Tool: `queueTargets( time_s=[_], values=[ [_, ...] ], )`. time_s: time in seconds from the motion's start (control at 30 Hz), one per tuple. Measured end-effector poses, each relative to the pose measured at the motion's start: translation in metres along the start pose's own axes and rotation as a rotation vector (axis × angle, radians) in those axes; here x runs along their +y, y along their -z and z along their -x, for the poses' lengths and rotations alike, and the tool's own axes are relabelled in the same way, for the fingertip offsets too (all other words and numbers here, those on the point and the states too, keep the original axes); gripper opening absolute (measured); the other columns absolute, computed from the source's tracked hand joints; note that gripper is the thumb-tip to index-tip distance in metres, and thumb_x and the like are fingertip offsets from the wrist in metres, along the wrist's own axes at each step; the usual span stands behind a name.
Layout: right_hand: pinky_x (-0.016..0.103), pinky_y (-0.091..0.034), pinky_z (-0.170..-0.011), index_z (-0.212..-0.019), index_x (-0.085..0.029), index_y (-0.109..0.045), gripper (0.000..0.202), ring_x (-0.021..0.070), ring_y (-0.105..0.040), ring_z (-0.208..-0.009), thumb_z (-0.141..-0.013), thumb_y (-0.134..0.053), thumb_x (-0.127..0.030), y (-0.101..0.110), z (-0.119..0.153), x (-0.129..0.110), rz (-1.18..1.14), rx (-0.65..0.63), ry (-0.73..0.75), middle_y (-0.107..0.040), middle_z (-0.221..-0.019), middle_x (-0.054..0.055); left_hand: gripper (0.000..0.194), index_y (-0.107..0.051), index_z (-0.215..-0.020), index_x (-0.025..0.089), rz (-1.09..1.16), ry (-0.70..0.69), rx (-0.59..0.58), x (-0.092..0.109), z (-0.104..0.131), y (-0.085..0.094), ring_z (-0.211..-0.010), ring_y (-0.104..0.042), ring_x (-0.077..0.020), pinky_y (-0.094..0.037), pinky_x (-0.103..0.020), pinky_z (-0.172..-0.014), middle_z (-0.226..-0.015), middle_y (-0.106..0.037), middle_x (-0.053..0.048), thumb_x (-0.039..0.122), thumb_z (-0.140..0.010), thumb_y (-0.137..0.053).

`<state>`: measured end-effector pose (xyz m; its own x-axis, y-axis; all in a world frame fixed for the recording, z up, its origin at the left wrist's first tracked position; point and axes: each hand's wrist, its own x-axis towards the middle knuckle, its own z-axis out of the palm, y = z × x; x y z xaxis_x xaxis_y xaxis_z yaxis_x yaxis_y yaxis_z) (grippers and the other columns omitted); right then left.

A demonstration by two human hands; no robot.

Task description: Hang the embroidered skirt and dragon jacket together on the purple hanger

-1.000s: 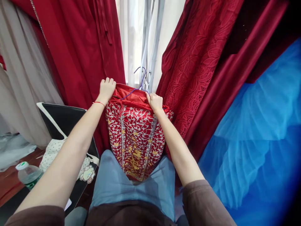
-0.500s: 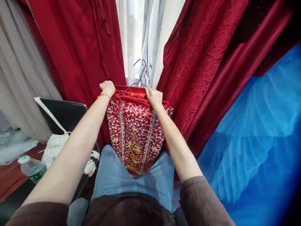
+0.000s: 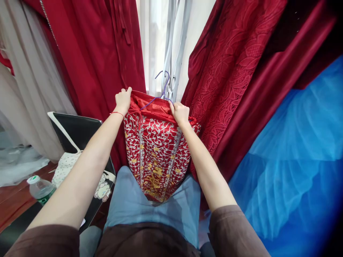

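Note:
A red embroidered skirt (image 3: 157,153) with silver and gold patterns hangs in front of my legs. My left hand (image 3: 123,100) is closed on the left end of its waistband, fingertips over the edge. Closed round the waistband and near the hanger's shoulder is my right hand (image 3: 180,112), right of centre. Between my hands the waist opening gapes and shows red lining. A thin purple hanger (image 3: 164,89) sits partly inside the opening, its hook standing free above the cloth. The hanger's lower parts are hidden by the skirt.
Dark red garments (image 3: 93,53) hang on the left, with a red lace gown (image 3: 235,78) on the right. Blue tulle (image 3: 289,171) fills the lower right. A black chair (image 3: 77,129) holds a dotted white bag (image 3: 64,167); a bottle (image 3: 40,189) stands nearby.
My left hand has risen slightly and shifted its hold, lifting the left side of the waistband. The view has shifted a little, so the skirt and hanger appear slightly further right.

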<state>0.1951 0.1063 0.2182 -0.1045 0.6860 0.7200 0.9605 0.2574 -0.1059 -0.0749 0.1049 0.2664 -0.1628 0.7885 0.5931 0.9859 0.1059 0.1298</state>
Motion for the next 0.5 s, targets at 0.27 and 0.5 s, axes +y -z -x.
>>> queueTargets(
  time_s=[0.27, 0.5],
  values=[
    [0.028, -0.035, -0.066, -0.1, -0.011, -0.075, 0.058, 0.0198, -0.067, -0.083, -0.11, -0.03, -0.046, -0.01, -0.002, 0.001, 0.012, 0.08, 0.021, -0.074, -0.095, 0.015, 0.06, -0.055, -0.135, 0.011, -0.216, -0.29, -0.142, -0.037, -0.005, 0.011, -0.12, -0.061, -0.0398, -0.045, -0.045, -0.1, -0.117, -0.065, -0.026, 0.058, -0.101, -0.041],
    [0.029, -0.029, -0.062, -0.094, -0.011, -0.075, 0.06, 0.0175, -0.065, -0.074, -0.11, -0.03, -0.048, -0.01, -0.001, 0.002, 0.068, 0.143, 0.048, -0.074, -0.088, 0.013, 0.078, -0.072, -0.101, 0.006, -0.219, -0.239, -0.237, -0.038, -0.022, 0.018, -0.108, -0.068, -0.0437, -0.052, -0.043, -0.091, -0.096, -0.068, -0.024, 0.08, -0.076, -0.065]
  ],
)
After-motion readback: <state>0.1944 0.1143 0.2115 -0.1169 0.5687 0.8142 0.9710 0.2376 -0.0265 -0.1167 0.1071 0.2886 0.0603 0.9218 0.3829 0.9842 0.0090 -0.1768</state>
